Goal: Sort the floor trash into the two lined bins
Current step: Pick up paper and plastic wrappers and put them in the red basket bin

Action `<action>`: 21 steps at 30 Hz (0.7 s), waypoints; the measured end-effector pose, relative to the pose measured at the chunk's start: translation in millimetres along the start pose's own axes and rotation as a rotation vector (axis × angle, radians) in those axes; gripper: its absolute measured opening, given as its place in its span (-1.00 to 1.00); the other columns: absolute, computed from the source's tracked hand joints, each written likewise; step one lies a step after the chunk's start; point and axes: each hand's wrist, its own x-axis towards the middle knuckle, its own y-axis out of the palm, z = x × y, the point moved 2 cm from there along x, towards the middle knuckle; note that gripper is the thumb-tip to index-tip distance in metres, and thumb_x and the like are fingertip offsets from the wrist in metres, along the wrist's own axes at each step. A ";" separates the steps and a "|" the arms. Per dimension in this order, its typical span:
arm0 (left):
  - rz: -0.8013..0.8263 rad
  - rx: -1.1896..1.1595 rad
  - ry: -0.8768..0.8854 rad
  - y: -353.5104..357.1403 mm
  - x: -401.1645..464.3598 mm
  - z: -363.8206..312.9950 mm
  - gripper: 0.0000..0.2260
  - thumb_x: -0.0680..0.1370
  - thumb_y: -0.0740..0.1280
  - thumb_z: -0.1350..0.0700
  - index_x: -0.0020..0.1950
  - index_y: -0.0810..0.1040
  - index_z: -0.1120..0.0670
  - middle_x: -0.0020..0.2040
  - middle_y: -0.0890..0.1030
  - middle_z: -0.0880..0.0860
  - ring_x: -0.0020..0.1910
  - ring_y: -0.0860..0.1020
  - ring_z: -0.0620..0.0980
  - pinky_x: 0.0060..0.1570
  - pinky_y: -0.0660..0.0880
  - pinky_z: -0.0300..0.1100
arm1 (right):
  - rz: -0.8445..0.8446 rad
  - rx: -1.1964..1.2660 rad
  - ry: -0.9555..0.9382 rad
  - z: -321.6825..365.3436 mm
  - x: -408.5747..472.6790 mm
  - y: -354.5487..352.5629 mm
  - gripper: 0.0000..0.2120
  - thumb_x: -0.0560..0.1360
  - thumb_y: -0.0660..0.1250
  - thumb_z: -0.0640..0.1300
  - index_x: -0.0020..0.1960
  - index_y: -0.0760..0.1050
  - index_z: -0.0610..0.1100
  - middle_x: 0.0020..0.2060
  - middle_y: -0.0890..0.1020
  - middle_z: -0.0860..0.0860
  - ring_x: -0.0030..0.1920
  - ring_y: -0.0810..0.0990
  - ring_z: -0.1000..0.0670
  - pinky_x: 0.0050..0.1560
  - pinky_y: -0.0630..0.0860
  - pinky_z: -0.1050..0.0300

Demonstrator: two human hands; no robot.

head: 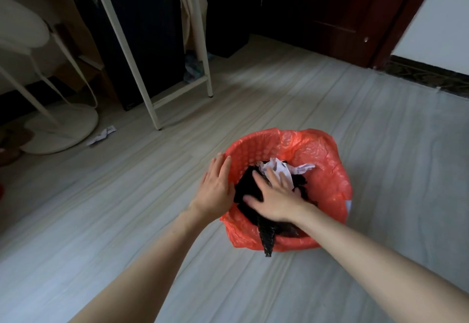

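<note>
Trash bin (253,150), a round red plastic basket with lattice walls, sits on the floor just right of centre in the frame, lined with a thin, crinkled red plastic bag (327,170) folded over its rim. Far to its left, at the left edge, stands the round white base of a pedestal fan (63,130). Just right of that base a small crumpled scrap of white paper (102,135) lies on the pale, wood-grained floor (380,132). Further right, in the upper middle of the frame, a white metal rack frame (152,104) stands against a dark background. The left hand (215,185) rests flat against the bin's left rim, fingers straight and close together. Inside the bin lies dark, wrinkled material (247,190), with crumpled white paper (276,168) on top toward the back. The right hand (274,198) presses down on this heap, fingers spread wide and straight. A dark ridged strip (266,239) hangs over the near rim. At upper right stands a dark reddish wooden door (355,13).
</note>
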 end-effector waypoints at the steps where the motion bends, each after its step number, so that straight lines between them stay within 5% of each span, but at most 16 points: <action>1: 0.005 -0.013 -0.024 0.1 -0.7 0.8 -0.40 0.53 0.13 0.31 0.51 -0.05 0.21 0.54 -0.07 0.20 0.53 -0.10 0.15 0.50 -0.04 -0.01 | 0.060 -0.096 -0.006 -2.8 4.5 9.8 -0.28 0.49 -0.02 0.38 0.52 -0.22 0.18 0.52 -0.27 0.03 0.52 -0.29 -0.12 0.44 -0.07 -0.28; 6: 0.013 -0.085 -0.043 0.6 2.6 -4.4 -0.34 0.52 0.12 0.27 0.52 -0.16 0.14 0.54 -0.20 0.09 0.53 -0.12 0.02 0.48 -0.01 -0.16 | 0.084 -0.318 0.041 -36.2 40.8 29.2 -0.26 0.47 -0.05 0.42 0.49 -0.33 0.20 0.50 -0.34 0.03 0.49 -0.37 -0.13 0.39 -0.08 -0.40; 9: 0.012 -0.123 -0.040 1.3 2.8 -4.4 -0.33 0.52 0.13 0.27 0.53 -0.16 0.11 0.54 -0.20 0.04 0.53 -0.05 0.00 0.46 0.10 -0.10 | 0.095 -0.343 0.030 -41.8 60.5 45.7 -0.27 0.47 -0.09 0.42 0.49 -0.34 0.20 0.50 -0.35 0.01 0.47 -0.43 -0.13 0.33 -0.19 -0.48; 16: 0.018 -0.212 -0.071 7.9 2.7 0.1 -0.31 0.50 0.16 0.26 0.53 -0.13 0.02 0.54 -0.19 -0.07 0.52 0.05 -0.05 0.41 0.21 -0.09 | 0.301 -0.317 0.025 -48.3 83.3 63.3 -0.32 0.53 -0.12 0.35 0.49 -0.36 0.17 0.50 -0.35 -0.02 0.47 -0.42 -0.18 0.38 -0.27 -0.36; 21: 0.012 -0.256 -0.088 11.0 3.1 5.6 -0.33 0.49 0.14 0.22 0.53 -0.11 0.04 0.55 -0.17 -0.06 0.52 0.04 -0.06 0.43 0.17 -0.10 | 0.289 -0.309 0.004 -48.1 94.8 73.8 -0.33 0.52 -0.13 0.34 0.51 -0.32 0.17 0.52 -0.29 -0.02 0.49 -0.37 -0.19 0.39 -0.28 -0.36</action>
